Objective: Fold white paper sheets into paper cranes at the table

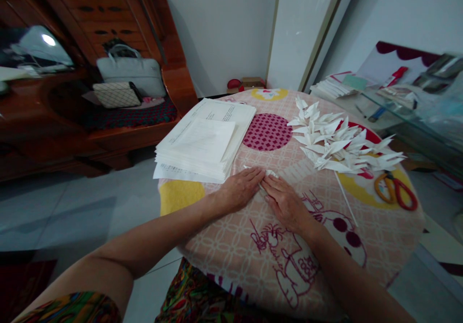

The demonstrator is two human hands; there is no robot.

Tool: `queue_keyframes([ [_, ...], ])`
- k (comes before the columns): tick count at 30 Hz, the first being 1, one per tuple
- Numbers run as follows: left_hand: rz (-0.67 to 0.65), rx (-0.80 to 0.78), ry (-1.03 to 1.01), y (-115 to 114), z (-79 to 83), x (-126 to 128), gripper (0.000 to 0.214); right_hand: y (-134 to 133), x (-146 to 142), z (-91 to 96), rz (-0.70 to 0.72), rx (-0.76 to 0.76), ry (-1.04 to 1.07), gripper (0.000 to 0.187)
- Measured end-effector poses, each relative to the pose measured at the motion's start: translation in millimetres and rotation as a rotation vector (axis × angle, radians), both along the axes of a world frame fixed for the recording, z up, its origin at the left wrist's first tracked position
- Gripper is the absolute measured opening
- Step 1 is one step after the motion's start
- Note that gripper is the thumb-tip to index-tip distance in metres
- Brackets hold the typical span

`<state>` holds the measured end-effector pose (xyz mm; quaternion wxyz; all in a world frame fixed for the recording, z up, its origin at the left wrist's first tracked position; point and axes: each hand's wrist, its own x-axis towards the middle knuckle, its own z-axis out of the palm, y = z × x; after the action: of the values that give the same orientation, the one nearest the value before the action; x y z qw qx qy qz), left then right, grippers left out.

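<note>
Both of my hands meet over a small piece of folded white paper (271, 173) at the middle of the round table. My left hand (244, 187) has its fingers closed together and pressed down on the paper. From the other side, my right hand (285, 201) bends its fingers onto the same paper, touching the left fingertips. Most of the paper is hidden beneath the fingers. Just beyond my left hand is a thick stack of printed sheets (188, 120), topped by smaller blank sheets (213, 140). Folded paper pieces with pointed ends (333, 142), resembling cranes, lie piled beyond my right hand.
Scissors (403, 195) with orange and red handles rest at the table's right edge. A thin white stick (346, 198) lies on the patterned tablecloth (224, 236). At right stands a glass-topped shelf (398, 113) with papers. A wooden chair (177, 79) holding bags stands at left.
</note>
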<state>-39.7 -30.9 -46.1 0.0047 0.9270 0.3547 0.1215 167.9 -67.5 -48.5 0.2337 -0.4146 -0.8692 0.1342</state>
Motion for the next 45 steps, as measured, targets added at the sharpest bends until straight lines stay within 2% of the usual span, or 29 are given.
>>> queue_keyframes([
  [8, 0.127, 0.041, 0.014, -10, 1.1, -8, 0.052, 0, 0, 0.6, -0.006, -0.002, -0.012, 0.043],
  [12, 0.215, 0.024, -0.026, -6, 7.2, -4, 0.044, 0, -1, -1.4, -0.017, 0.003, -0.012, 0.042],
  [15, 0.106, -0.011, -0.094, 3, 10.0, 2, 0.044, 1, -2, -2.5, -0.021, -0.002, -0.019, 0.041],
  [18, -0.094, -0.073, -0.111, 9, 4.9, 5, 0.059, 2, -3, -2.4, -0.005, 0.007, -0.020, 0.045],
  [20, -0.139, -0.096, -0.075, 11, -0.6, 4, 0.068, 2, -2, -2.1, 0.011, 0.025, -0.034, 0.048],
  [24, -0.147, -0.106, 0.012, 11, -5.7, -1, 0.071, -4, 8, -1.1, 0.033, 0.054, -0.105, 0.050],
  [29, -0.150, -0.114, 0.057, 11, -0.9, -2, 0.072, -17, 29, 1.6, 0.000, 0.060, -0.198, 0.045],
  [39, -0.149, -0.129, 0.054, 11, 2.4, -2, 0.071, -33, 59, -0.6, -0.060, 0.153, -0.243, 0.041],
  [45, -0.138, -0.141, 0.062, 11, 3.6, -1, 0.072, -47, 68, 14.3, -0.030, 0.206, -0.333, 0.036],
])
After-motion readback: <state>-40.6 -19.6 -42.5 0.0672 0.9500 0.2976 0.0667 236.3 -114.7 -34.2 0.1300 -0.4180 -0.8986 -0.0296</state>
